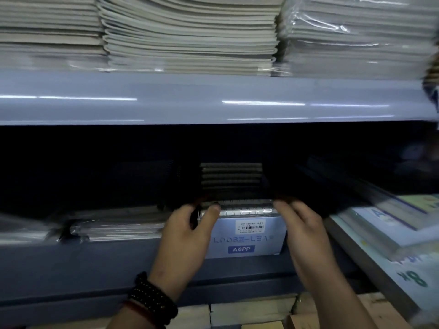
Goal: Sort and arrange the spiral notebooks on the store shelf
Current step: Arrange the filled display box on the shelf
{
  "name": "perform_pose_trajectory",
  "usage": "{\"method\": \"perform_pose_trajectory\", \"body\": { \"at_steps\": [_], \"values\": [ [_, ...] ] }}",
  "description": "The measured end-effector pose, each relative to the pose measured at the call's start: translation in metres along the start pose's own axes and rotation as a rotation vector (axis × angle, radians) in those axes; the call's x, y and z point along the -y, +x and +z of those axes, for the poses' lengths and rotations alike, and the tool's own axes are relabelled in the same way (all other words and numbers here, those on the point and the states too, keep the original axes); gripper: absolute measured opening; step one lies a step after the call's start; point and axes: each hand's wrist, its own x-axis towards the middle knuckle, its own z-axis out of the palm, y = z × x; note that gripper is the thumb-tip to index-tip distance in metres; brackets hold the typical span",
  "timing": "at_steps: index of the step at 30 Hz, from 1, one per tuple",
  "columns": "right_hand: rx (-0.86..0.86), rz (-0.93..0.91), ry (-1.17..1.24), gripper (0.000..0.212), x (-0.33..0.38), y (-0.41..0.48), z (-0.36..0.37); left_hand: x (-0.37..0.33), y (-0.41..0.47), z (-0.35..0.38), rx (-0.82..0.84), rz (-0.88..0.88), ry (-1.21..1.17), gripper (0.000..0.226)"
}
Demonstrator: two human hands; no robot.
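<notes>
Obs.: stack of dark spiral notebooks (231,181) sits in the lower bay of the shelf (95,262), deep in shadow, at 12 o'clock from both hands. It rests on, or just behind, a pale box (247,241) marked A6PP; which of the two I cannot tell.

Left hand (190,231): fingers curled round the stack's lower left corner, thumb pressed on the front edge. Right hand (301,229): laid along the stack's right side, fingertips lost in the dark, so I cannot tell whether it grips or only steadies.

Surroundings: wrapped packs (114,227) at 9 o'clock of the box, tilted dark books (332,184) at 3 o'clock.

Risks (judgement):
- Wire coils may snag each other, so pulling one notebook drags its neighbours.
- If only the left hand grips, the stack could fan and the top copies slide off to 3 o'clock.
- Poor light in the bay: wrong sizes may be mixed unnoticed.
- The box juts past the shelf edge, so a nudge could tip it out.
</notes>
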Motion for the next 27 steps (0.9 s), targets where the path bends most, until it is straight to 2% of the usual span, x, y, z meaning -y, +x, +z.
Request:
{"method": "perform_pose_trajectory", "body": {
  "at_steps": [3,5,8,14,19,21,22,23,27],
  "values": [
    [0.143,-0.105,-0.122,0.012,0.006,-0.012,-0.009,-0.007,0.002,-0.009,0.062,0.111,0.144,0.007],
    [0.192,-0.148,-0.092,0.008,0.009,-0.015,-0.014,-0.010,0.000,-0.012,0.073,0.179,0.156,0.009],
    [0.154,-0.190,-0.089,0.008,0.005,-0.016,-0.012,-0.009,-0.002,-0.013,0.056,0.203,0.131,0.012],
    [0.103,-0.218,-0.028,0.012,-0.001,-0.016,-0.009,-0.003,-0.002,-0.009,-0.087,0.298,0.177,0.013],
    [0.122,-0.196,-0.015,0.014,-0.001,-0.014,-0.011,0.000,0.003,-0.015,0.018,0.301,0.199,0.022],
    [0.193,-0.174,-0.056,0.021,0.002,-0.013,-0.015,0.001,0.005,-0.024,0.122,0.270,0.377,0.032],
    [0.228,-0.163,-0.080,0.024,0.003,-0.012,-0.017,0.001,0.006,-0.027,0.157,0.272,0.459,0.028],
    [0.242,-0.156,-0.094,0.025,0.004,-0.011,-0.018,0.001,0.007,-0.028,0.163,0.280,0.491,0.020],
    [0.217,-0.161,-0.049,0.021,0.004,-0.010,-0.018,0.002,0.008,-0.025,0.061,0.336,0.440,0.031]
  ]
}}
